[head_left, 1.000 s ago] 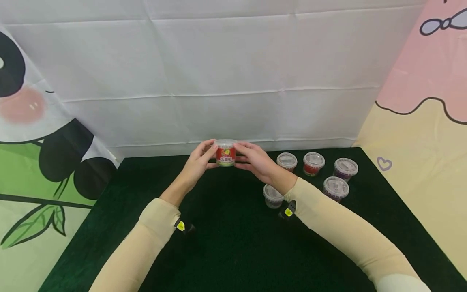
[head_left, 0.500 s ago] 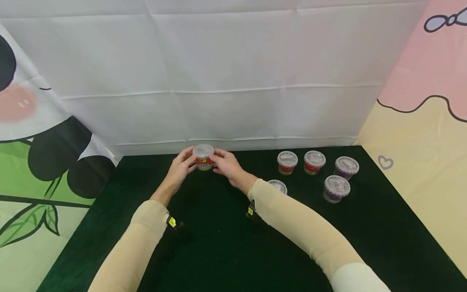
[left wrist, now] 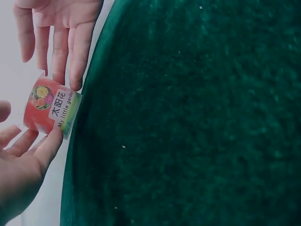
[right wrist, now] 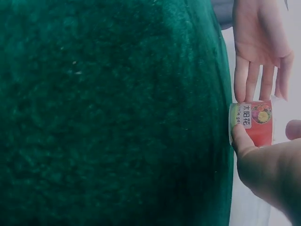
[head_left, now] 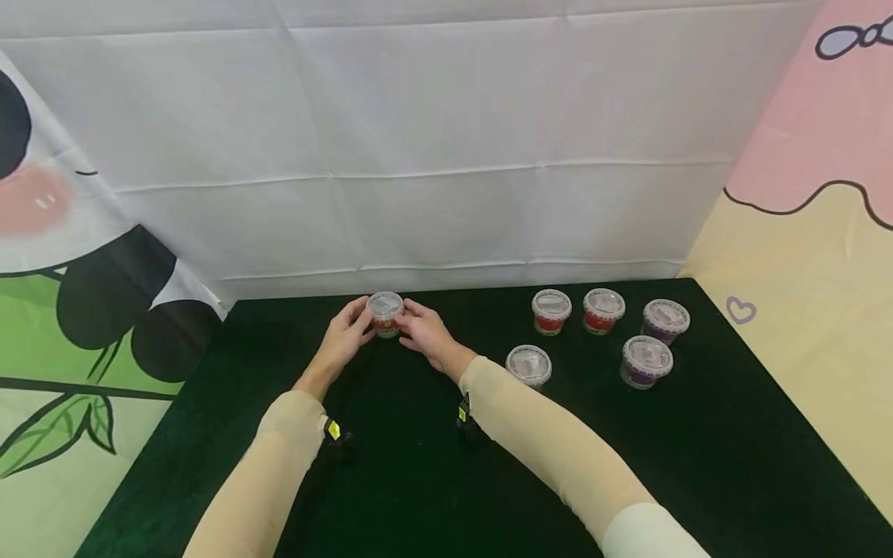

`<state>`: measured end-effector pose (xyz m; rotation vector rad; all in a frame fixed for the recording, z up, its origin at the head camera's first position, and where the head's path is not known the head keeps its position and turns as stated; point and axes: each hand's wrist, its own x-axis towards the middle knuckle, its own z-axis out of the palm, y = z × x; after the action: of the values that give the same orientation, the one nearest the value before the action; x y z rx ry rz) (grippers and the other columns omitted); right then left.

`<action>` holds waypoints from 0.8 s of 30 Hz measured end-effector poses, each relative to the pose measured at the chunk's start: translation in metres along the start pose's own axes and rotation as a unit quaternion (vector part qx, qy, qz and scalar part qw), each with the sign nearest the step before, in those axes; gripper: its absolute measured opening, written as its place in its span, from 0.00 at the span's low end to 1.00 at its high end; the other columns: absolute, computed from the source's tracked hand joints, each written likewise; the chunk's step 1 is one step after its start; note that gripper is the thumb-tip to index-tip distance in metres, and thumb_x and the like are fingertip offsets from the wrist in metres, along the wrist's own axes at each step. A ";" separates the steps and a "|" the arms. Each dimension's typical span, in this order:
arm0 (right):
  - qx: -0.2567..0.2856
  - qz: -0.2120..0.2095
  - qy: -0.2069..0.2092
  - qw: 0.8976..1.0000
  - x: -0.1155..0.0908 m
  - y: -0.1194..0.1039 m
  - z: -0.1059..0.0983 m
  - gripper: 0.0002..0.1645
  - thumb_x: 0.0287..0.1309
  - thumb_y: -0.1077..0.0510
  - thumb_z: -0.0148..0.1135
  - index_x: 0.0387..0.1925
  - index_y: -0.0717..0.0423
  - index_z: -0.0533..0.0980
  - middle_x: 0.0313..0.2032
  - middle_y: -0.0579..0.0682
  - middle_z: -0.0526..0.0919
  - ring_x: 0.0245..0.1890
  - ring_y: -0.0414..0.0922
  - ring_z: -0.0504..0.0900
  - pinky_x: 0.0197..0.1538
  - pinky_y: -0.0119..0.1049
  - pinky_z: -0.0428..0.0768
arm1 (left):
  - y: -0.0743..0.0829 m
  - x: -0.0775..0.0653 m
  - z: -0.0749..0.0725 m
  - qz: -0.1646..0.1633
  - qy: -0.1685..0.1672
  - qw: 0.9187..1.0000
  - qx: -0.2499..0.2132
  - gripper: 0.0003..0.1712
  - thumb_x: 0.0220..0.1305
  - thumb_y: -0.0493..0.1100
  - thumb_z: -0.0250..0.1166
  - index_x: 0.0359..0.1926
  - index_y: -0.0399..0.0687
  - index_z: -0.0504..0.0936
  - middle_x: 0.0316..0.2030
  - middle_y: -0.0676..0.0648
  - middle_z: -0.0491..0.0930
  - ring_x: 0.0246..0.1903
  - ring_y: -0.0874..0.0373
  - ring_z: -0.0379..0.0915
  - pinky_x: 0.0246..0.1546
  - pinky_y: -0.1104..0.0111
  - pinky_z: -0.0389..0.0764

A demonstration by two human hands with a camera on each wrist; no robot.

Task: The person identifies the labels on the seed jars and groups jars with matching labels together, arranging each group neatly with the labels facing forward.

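Observation:
A small clear plastic cup (head_left: 385, 307) with a lid stands upright near the table's back edge. Its red and green label (left wrist: 52, 101) carries a flower picture and the words "My little garden". On its left side, the fingertips of my left hand (head_left: 339, 335) touch the cup, fingers fairly straight. My right hand (head_left: 430, 338) touches the opposite side the same way, so the cup sits between both hands. In the right wrist view a right finger (right wrist: 242, 136) overlaps the label's edge, and the left palm (right wrist: 257, 37) faces the camera.
Several similar lidded cups stand at the right: two red ones (head_left: 551, 311) (head_left: 603, 311) at the back, two purple ones (head_left: 665, 321) (head_left: 646, 362) farther right, and one (head_left: 529, 364) partly behind the right sleeve. Dark green cloth (head_left: 418, 465) covers the table; a white curtain (head_left: 432, 116) hangs behind.
Both hands have carried the cup left, then down to the table's back part. The right arm has swung left, uncovering more of the cups on the right.

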<state>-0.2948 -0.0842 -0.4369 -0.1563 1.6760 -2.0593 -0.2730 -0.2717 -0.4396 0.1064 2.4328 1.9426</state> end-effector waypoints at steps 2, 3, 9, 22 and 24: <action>-0.005 0.002 -0.003 1.000 0.001 0.001 0.000 0.36 0.78 0.57 0.49 0.80 0.55 0.51 0.76 0.55 0.60 0.72 0.54 0.65 0.68 0.48 0.71 | -0.003 0.002 0.001 0.000 0.006 1.000 0.010 0.33 0.82 0.48 0.46 0.78 0.36 0.52 0.71 0.32 0.58 0.71 0.42 0.58 0.67 0.52 0.69; -0.008 0.004 -0.004 1.000 0.002 0.002 0.001 0.36 0.78 0.58 0.49 0.80 0.55 0.51 0.76 0.55 0.61 0.72 0.54 0.65 0.68 0.48 0.71 | -0.005 0.002 0.000 0.000 0.007 1.000 0.015 0.33 0.82 0.48 0.46 0.78 0.36 0.52 0.72 0.31 0.57 0.71 0.41 0.58 0.67 0.52 0.69; -0.022 0.017 -0.008 1.000 0.001 0.003 0.003 0.34 0.78 0.59 0.48 0.80 0.53 0.53 0.75 0.55 0.61 0.72 0.54 0.65 0.69 0.49 0.70 | -0.015 0.006 -0.003 -0.009 0.012 0.999 0.032 0.33 0.83 0.47 0.44 0.78 0.36 0.51 0.72 0.32 0.57 0.71 0.42 0.58 0.66 0.54 0.70; -0.013 0.026 0.006 1.000 0.001 0.007 0.007 0.35 0.78 0.56 0.50 0.80 0.51 0.54 0.75 0.55 0.62 0.70 0.54 0.68 0.66 0.47 0.74 | -0.014 0.003 -0.005 -0.019 0.003 0.999 0.041 0.34 0.83 0.48 0.45 0.79 0.36 0.50 0.71 0.31 0.57 0.71 0.40 0.58 0.66 0.53 0.69; -0.015 0.025 0.007 1.000 0.000 0.007 0.007 0.35 0.77 0.55 0.51 0.80 0.50 0.54 0.75 0.54 0.62 0.70 0.54 0.68 0.66 0.47 0.74 | -0.013 0.003 -0.004 -0.022 0.004 0.999 0.043 0.33 0.83 0.48 0.45 0.79 0.37 0.50 0.72 0.31 0.57 0.71 0.40 0.58 0.66 0.53 0.69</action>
<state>-0.2904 -0.0918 -0.4422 -0.1090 1.7037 -2.0036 -0.2766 -0.2787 -0.4512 0.0447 2.5028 1.8237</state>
